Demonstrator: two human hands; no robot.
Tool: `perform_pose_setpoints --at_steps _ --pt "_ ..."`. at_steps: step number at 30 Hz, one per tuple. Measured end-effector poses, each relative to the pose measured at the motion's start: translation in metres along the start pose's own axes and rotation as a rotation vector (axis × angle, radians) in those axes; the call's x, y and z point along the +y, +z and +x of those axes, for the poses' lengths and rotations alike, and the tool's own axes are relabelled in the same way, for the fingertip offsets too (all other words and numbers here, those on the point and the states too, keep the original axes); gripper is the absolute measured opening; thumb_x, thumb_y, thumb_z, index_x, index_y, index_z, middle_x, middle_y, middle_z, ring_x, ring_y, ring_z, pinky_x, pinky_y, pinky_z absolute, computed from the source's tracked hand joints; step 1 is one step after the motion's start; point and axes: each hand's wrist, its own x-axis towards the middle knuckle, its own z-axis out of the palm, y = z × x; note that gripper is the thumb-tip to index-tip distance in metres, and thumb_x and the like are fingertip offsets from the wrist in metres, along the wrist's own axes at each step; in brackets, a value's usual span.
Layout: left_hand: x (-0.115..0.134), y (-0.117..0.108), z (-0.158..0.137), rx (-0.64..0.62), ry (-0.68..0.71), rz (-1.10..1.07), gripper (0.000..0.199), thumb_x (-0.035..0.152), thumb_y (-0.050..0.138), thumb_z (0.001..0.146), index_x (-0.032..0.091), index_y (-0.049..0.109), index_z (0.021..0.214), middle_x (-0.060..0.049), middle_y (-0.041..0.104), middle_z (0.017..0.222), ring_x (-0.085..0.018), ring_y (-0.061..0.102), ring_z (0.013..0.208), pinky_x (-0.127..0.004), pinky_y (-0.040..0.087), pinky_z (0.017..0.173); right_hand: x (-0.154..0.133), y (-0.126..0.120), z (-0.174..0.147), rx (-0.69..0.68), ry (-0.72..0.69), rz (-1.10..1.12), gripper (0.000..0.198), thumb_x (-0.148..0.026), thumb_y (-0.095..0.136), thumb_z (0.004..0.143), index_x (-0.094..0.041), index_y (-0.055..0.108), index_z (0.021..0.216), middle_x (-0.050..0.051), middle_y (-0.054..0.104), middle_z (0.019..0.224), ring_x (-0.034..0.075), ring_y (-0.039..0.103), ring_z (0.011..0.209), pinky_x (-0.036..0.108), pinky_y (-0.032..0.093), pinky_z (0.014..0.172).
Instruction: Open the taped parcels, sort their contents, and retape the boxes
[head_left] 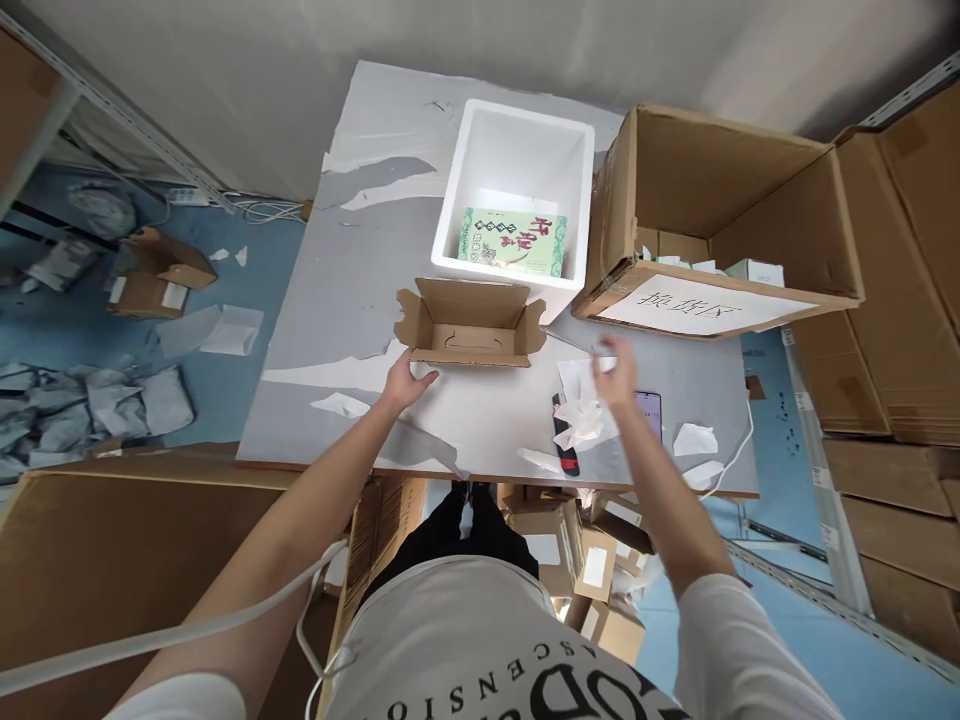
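A small open cardboard box point(472, 345) sits on the table with its flaps spread. My left hand point(409, 383) grips its near left corner, fingers at the side and thumb along the front. My right hand point(615, 375), blurred by motion, is over the table to the right of the box. Its fingers are curled, and whether they hold anything cannot be made out. Under and beside it lie a white paper sheet point(574, 375) and crumpled white scraps point(581, 425). A black and red box cutter point(570, 463) is partly covered by the scraps.
Behind the box stands a white foam box point(450, 215) holding a green printed package point(514, 240). To its right is a large carton point(611, 220) with a handwritten label. A phone point(651, 412) lies beside my right forearm. More cartons point(892, 490) line the right side.
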Motion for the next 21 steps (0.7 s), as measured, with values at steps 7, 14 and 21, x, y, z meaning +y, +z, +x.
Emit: perform_pose_setpoints --at_steps 7,14,21 --pt "0.005 0.016 -0.004 0.002 -0.099 -0.245 0.054 0.029 0.07 0.066 0.019 0.056 0.117 -0.011 0.063 0.12 -0.027 0.059 0.111 -0.044 0.047 0.094 -0.085 0.114 -0.051 -0.371 0.34 0.852 0.056 -0.028 0.053 0.08 -0.021 0.044 0.135 0.012 0.046 0.144 0.024 0.042 0.134 0.048 0.04 0.107" --pt "0.015 0.006 -0.097 0.067 -0.031 -0.355 0.051 0.044 0.062 0.077 0.02 0.057 0.122 -0.012 0.056 0.122 -0.022 0.061 0.105 -0.037 0.053 0.085 -0.099 0.05 -0.129 -0.207 0.421 0.914 0.038 -0.04 0.048 0.089 -0.019 0.049 0.12 0.015 0.061 0.125 0.022 0.06 0.113 0.041 0.05 0.095" --pt "-0.002 0.019 -0.156 0.041 -0.057 -0.17 0.053 0.051 0.055 0.082 0.015 0.063 0.12 -0.012 0.062 0.104 -0.022 0.06 0.094 -0.038 0.052 0.085 -0.106 0.04 -0.193 -0.267 0.489 0.69 0.036 -0.041 0.042 0.091 -0.016 0.057 0.112 0.013 0.069 0.106 0.022 0.065 0.095 0.037 0.05 0.086"
